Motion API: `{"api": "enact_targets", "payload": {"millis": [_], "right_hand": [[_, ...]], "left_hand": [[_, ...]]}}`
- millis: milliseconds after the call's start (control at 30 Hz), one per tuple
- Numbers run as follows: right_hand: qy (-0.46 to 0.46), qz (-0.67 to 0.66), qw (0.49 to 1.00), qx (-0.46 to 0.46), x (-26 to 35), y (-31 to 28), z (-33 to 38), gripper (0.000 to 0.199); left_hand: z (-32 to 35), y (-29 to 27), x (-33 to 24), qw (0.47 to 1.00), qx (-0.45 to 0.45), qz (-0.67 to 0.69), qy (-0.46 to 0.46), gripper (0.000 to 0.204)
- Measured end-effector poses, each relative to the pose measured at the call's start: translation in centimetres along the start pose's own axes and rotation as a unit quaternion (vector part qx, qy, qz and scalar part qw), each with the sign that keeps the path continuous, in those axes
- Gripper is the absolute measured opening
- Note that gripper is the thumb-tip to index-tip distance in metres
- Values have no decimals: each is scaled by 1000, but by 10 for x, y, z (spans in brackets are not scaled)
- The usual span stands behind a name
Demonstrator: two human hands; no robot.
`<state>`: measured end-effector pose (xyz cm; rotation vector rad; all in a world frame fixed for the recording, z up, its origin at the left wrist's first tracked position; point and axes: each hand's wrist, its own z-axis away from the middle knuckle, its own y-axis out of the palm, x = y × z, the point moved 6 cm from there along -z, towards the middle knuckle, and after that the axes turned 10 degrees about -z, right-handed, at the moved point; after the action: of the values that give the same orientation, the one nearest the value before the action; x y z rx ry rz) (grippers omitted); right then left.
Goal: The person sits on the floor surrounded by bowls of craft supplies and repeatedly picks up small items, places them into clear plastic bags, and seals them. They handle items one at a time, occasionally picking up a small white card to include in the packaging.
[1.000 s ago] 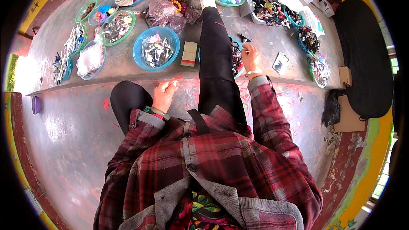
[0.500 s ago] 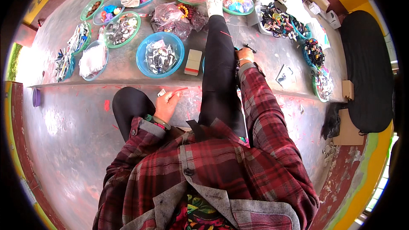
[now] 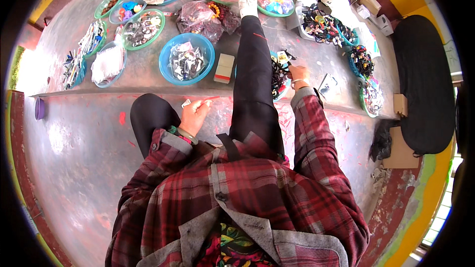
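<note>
My left hand (image 3: 195,117) is closed over my bent left knee. It pinches a thin red strip (image 3: 210,99), and a small white piece (image 3: 186,103) shows beside its fingers. To the right of my outstretched leg, my right hand (image 3: 300,75) is closed at the edge of a basin, its fingertips against small dark items; what they grip is too small to make out. That basin, partly hidden behind my leg, holds a heap of black items (image 3: 278,76) with a white-tagged piece (image 3: 283,57) on top.
A blue basin (image 3: 164,71) of small bagged items and a red-and-cream box (image 3: 224,68) stand left of my leg. Several more filled basins line the raised ledge, with dark-item basins (image 3: 352,64) at right. A flat packet (image 3: 328,87) lies right of my hand.
My right hand has moved right and slightly toward me, away from my leg, uncovering the basin of black items. My left hand stays nearly still with the red strip.
</note>
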<state>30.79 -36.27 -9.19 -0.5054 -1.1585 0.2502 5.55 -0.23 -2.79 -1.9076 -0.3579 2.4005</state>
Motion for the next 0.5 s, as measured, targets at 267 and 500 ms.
{"api": "enact_targets", "payload": {"millis": [267, 500], "right_hand": [[77, -309, 944, 83, 16, -26, 82, 11], [116, -481, 854, 162, 52, -12, 117, 12]], "left_hand": [[2, 5, 4, 1000, 0, 11, 18, 21], [7, 7, -10, 999, 31, 16, 35, 22]]}}
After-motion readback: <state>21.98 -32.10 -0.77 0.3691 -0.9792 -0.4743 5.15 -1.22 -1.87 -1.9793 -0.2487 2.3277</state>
